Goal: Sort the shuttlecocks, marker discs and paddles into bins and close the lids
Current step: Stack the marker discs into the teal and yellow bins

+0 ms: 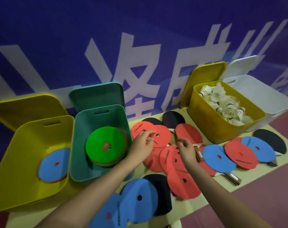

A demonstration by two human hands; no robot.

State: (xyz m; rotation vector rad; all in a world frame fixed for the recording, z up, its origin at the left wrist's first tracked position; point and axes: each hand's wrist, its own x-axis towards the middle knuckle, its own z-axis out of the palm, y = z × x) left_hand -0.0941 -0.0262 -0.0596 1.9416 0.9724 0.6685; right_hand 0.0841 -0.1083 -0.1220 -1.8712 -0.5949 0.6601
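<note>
The left hand (142, 142) hovered over a red marker disc (152, 134), its fingers loosely curled above the disc's centre hole; whether the fingertips touched the disc could not be determined. The right hand (186, 148) was held just beside it, over a second red marker disc (170, 157), fingers relaxed and partly curled, gripping nothing visible.

Bin contents were as follows. The left yellow bin (25, 162) held a blue marker disc (53, 165) on top of a red one, with its yellow lid (25, 107) leaning upright behind. The green bin (80, 145) held a stack of discs topped by a green marker disc (105, 143); its green lid (97, 94) stood behind it. The right yellow bin (210, 122) was filled with white shuttlecocks (222, 102), its lid (204, 83) open against the blue banner (107, 38). A white bin (261, 99) stood just behind and to the right of it.

Loose red and blue discs lay overlapping on the cream mat (205, 191), mixed with table tennis paddles (188, 133) showing red and black faces. Two blue discs (136, 195) lay near the front edge, partly covering a black paddle (163, 195).
</note>
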